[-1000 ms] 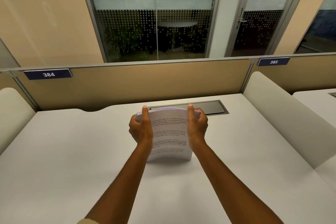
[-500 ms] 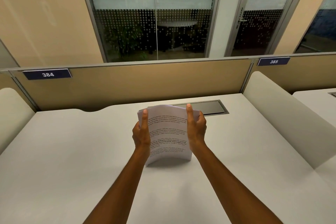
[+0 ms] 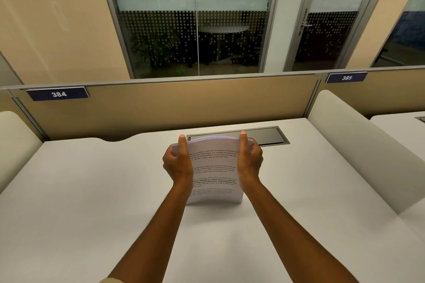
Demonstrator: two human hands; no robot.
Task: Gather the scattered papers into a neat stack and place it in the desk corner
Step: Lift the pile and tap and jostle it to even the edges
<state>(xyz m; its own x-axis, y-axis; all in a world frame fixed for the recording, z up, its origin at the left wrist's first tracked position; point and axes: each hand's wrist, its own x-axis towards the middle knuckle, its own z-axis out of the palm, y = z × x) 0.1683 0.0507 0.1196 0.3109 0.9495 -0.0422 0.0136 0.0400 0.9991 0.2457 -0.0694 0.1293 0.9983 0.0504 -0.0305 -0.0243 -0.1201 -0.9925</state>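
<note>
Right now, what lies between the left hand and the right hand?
In the head view, only the paper stack lies between the left hand and the right hand, standing on edge on the desk.

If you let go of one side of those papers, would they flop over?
Probably yes. The papers already bow between the left hand and right hand, so they look floppy, not stiff. They stand on their bottom edge on the desk, held up only by both hands, so they would likely tip. The loose sheets might also slide apart.
</note>
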